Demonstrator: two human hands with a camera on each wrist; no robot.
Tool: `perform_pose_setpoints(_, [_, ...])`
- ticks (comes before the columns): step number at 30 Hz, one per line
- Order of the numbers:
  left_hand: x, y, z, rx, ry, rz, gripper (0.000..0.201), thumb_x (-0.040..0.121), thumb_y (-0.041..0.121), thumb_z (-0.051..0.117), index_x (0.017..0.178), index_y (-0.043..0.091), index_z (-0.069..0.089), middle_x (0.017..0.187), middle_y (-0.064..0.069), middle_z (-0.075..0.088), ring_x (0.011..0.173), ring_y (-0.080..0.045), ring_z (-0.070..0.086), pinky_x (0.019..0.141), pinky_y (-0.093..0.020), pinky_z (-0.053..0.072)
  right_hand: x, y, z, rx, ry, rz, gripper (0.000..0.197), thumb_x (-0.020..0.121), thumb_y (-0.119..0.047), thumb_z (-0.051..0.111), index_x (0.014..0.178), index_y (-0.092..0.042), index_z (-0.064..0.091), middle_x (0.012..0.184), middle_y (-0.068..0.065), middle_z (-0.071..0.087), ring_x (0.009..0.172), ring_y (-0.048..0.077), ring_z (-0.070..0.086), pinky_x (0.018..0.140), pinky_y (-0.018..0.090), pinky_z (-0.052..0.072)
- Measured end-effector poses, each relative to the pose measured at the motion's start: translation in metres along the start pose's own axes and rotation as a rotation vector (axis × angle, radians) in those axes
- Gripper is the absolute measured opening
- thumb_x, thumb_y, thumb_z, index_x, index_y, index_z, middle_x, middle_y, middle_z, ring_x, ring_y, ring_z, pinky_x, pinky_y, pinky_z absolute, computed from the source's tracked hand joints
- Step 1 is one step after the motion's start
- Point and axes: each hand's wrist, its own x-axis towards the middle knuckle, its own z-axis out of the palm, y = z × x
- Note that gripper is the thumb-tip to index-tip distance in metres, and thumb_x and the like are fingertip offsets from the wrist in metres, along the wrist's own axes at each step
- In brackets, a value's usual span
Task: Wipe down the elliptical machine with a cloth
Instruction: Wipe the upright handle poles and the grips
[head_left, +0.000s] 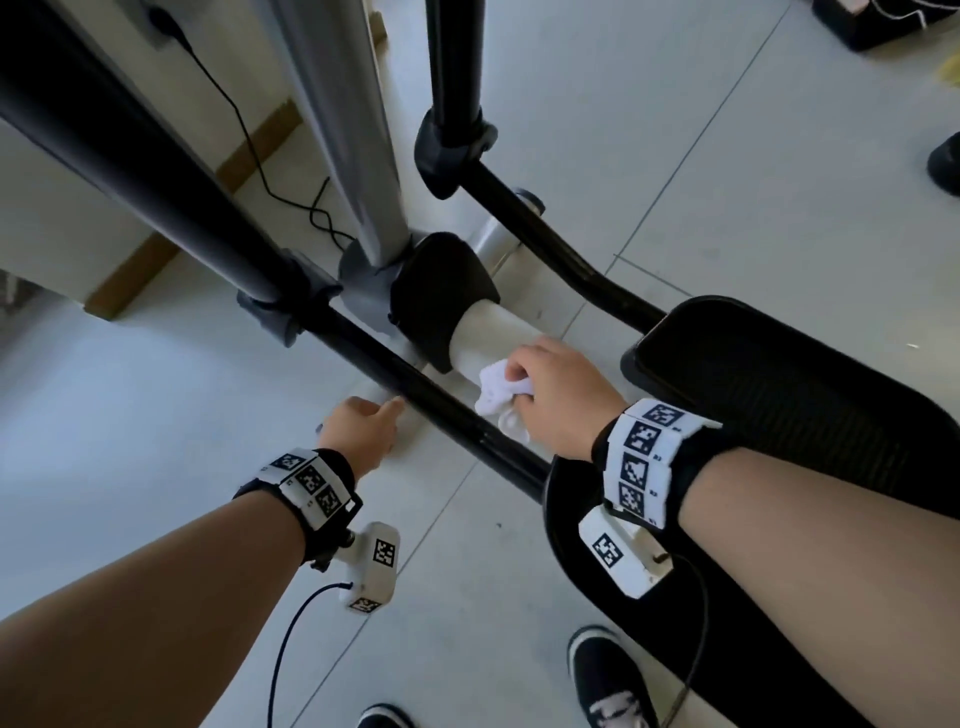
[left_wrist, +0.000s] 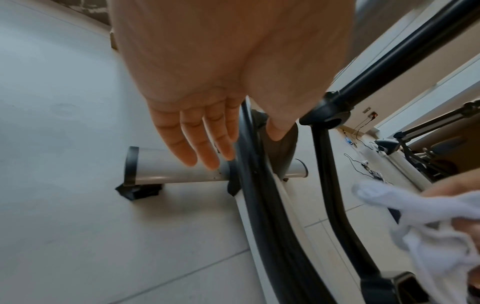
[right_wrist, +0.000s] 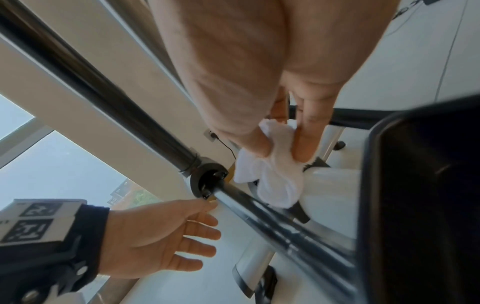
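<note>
My right hand (head_left: 550, 384) pinches a crumpled white cloth (head_left: 498, 392) between thumb and fingers, against the white frame tube (head_left: 488, 332) of the elliptical, just behind its black collar (head_left: 441, 296). In the right wrist view the cloth (right_wrist: 272, 174) bulges below my fingers (right_wrist: 306, 144) onto the white tube (right_wrist: 330, 189). My left hand (head_left: 363, 421) hovers with straight fingers left of the black pedal bar (head_left: 441, 405), holding nothing. The left wrist view shows those fingers (left_wrist: 197, 148) above the silver base crossbar (left_wrist: 179, 170).
Black foot pedals (head_left: 779, 395) lie at the right and under my right forearm. Black swing arms (head_left: 130, 156) and a grey centre post (head_left: 343, 114) rise ahead. A black cable (head_left: 249, 140) trails along the wall. My shoes (head_left: 608, 680) stand on the tiled floor (head_left: 130, 426).
</note>
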Motion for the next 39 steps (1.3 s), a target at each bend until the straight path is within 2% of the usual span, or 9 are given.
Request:
perform_pose_setpoints(2, [0.009,-0.007,-0.010,-0.034,0.010,0.010,0.046,0.096,0.054,0.064,0.075,0.013,0.064,0.088,-0.015,0.077,0.083,-0.036,0.077,0.081,-0.053,0.065,0.011,-0.012,0.015,-0.069,-0.081,0.057,0.025,0.094,-0.013,0.058,0.119,-0.011,0.058,0.125,0.006,0.052,0.112,0.026,0.057,0.096,0.039,0.050])
perform_pose_setpoints(5, [0.028,-0.010,-0.019,-0.152,0.033,0.015,0.045,0.097,0.058,0.062,0.080,0.016,0.060,0.088,-0.012,0.072,0.084,-0.037,0.076,0.080,-0.054,0.065,0.035,-0.023,0.041,-0.222,-0.177,0.112,0.008,0.093,-0.014,0.060,0.099,-0.012,0.056,0.106,0.001,0.054,0.114,0.027,0.056,0.087,0.034,0.049])
perform_pose_setpoints(8, [0.050,-0.004,-0.020,-0.348,0.039,0.010,0.044,0.099,0.060,0.060,0.083,0.019,0.054,0.095,-0.010,0.064,0.086,-0.034,0.068,0.087,-0.047,0.062,0.061,-0.025,0.066,-0.239,-0.196,0.153,0.023,0.093,-0.020,0.065,0.112,-0.008,0.059,0.113,0.012,0.063,0.107,0.032,0.063,0.079,0.034,0.048])
perform_pose_setpoints(13, [0.083,0.001,-0.019,-0.596,0.016,0.055,0.051,0.104,0.056,0.053,0.108,0.007,0.066,0.104,-0.007,0.069,0.100,-0.024,0.066,0.103,-0.050,0.056,0.095,-0.031,0.090,-0.222,-0.190,0.129,0.023,0.095,-0.024,0.061,0.110,-0.009,0.066,0.107,0.011,0.068,0.101,0.031,0.067,0.084,0.035,0.055])
perform_pose_setpoints(17, [0.106,0.001,-0.025,-0.773,-0.033,0.030,0.055,0.107,0.052,0.051,0.128,0.002,0.061,0.120,-0.013,0.072,0.111,-0.031,0.072,0.095,-0.044,0.060,0.123,-0.053,0.091,-0.222,-0.135,0.029,0.018,0.093,-0.023,0.061,0.106,-0.009,0.064,0.104,0.006,0.069,0.101,0.026,0.069,0.087,0.032,0.054])
perform_pose_setpoints(21, [0.124,-0.005,-0.035,-0.673,-0.086,0.077,0.049,0.108,0.054,0.046,0.125,0.012,0.064,0.111,-0.005,0.079,0.098,-0.027,0.078,0.074,-0.042,0.065,0.154,-0.080,0.092,-0.236,-0.083,-0.055,0.027,0.097,-0.024,0.061,0.117,-0.006,0.064,0.113,0.008,0.069,0.108,0.025,0.067,0.095,0.034,0.054])
perform_pose_setpoints(26, [0.134,-0.013,-0.039,-0.636,-0.134,0.137,0.042,0.107,0.054,0.047,0.125,0.020,0.065,0.103,0.001,0.081,0.089,-0.022,0.080,0.067,-0.039,0.064,0.171,-0.090,0.096,-0.278,-0.045,-0.130,0.023,0.099,-0.022,0.061,0.115,-0.005,0.064,0.113,0.010,0.068,0.109,0.027,0.066,0.090,0.032,0.051])
perform_pose_setpoints(34, [0.129,-0.013,-0.036,-0.692,-0.161,0.121,0.040,0.107,0.054,0.048,0.123,0.021,0.066,0.107,0.000,0.080,0.092,-0.027,0.079,0.080,-0.051,0.066,0.159,-0.072,0.093,-0.299,-0.121,-0.156,0.019,0.093,-0.027,0.066,0.101,-0.010,0.063,0.088,0.000,0.061,0.092,0.024,0.067,0.073,0.027,0.046])
perform_pose_setpoints(39, [0.126,-0.012,-0.033,-0.672,-0.154,0.125,0.046,0.106,0.057,0.047,0.128,0.021,0.065,0.113,-0.002,0.079,0.097,-0.030,0.078,0.086,-0.054,0.064,0.177,-0.083,0.098,-0.267,-0.087,-0.169,0.012,0.098,-0.023,0.062,0.095,-0.012,0.059,0.097,0.007,0.063,0.099,0.025,0.066,0.079,0.028,0.048])
